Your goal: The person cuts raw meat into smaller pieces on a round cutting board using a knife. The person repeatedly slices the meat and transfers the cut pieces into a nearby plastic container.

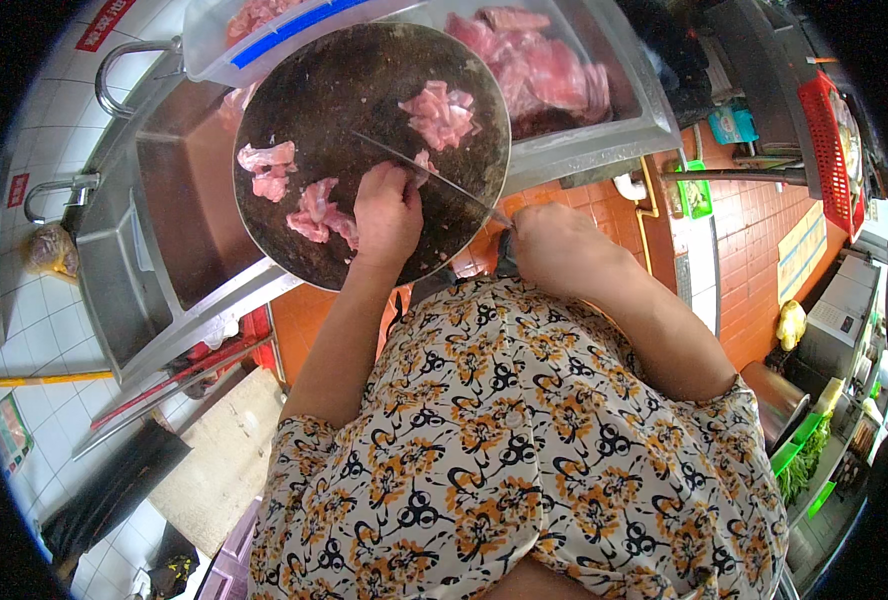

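Observation:
A round, dark chopping block (324, 97) lies before me. My right hand (553, 236) is closed round the handle of a knife (463, 189), whose blade reaches over the block towards its middle. My left hand (389, 202) rests on the block with bent fingers, at a small piece of raw meat (424, 166) beside the blade. A pile of cut raw meat (440, 116) lies on the block's upper right. More raw meat pieces lie at its left (268, 171) and just left of my left hand (320, 214).
Behind the block stands a clear plastic tub (208, 45) with cut meat. Large raw meat pieces (541, 67) lie in a metal basin (639, 97) at the upper right. A steel sink (125, 277) with taps (110, 79) is at the left.

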Tool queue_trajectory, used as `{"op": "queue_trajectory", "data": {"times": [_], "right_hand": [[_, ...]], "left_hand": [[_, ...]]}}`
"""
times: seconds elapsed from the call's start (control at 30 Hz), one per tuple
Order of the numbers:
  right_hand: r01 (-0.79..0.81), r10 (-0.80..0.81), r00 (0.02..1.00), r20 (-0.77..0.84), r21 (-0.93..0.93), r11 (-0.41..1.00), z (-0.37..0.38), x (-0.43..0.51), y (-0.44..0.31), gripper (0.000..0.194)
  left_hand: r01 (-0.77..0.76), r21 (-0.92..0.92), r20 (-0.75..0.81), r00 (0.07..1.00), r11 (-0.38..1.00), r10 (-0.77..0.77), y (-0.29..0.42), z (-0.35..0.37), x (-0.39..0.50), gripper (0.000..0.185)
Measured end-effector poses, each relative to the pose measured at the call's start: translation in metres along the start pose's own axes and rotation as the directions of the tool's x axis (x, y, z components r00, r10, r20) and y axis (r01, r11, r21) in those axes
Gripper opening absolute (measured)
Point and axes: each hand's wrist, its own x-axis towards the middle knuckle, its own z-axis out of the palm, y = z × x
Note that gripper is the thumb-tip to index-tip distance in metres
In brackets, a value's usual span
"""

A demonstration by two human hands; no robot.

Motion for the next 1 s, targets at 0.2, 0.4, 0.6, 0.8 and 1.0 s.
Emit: {"op": "queue_trajectory", "data": {"times": [0.2, 0.4, 0.6, 0.8, 1.0], "right_hand": [[0.07, -0.07, 0.997, -0.019, 0.024, 0.997, 0.0, 0.057, -0.021, 0.018], [0.166, -0.168, 0.984, -0.053, -0.03, 0.986, -0.009, 0.098, -0.046, 0.023], [-0.003, 0.006, 0.997, 0.075, -0.033, 0.999, -0.017, 0.059, -0.022, 0.022], [-0.116, 0.113, 0.986, 0.125, 0.017, 0.993, -0.014, 0.015, 0.011, 0.022], [-0.088, 0.087, 0.992, -0.092, -0.014, 0.996, -0.01, 0.006, 0.021, 0.024]], "left_hand": [[-0.086, 0.003, -0.023, 0.996, 0.996, 0.087, -0.003, 0.0, 0.002, 0.012], [-0.118, 0.03, -0.044, 0.992, 0.993, 0.12, -0.015, -0.001, -0.001, 0.012], [-0.024, 0.081, -0.063, 0.998, 0.996, 0.029, -0.011, -0.005, 0.007, 0.012], [0.186, 0.188, -0.024, 0.982, 0.964, -0.185, -0.023, -0.018, 0.014, 0.009], [0.08, 0.094, -0.054, 0.996, 0.992, -0.075, -0.02, -0.026, 0.007, 0.005]]}}
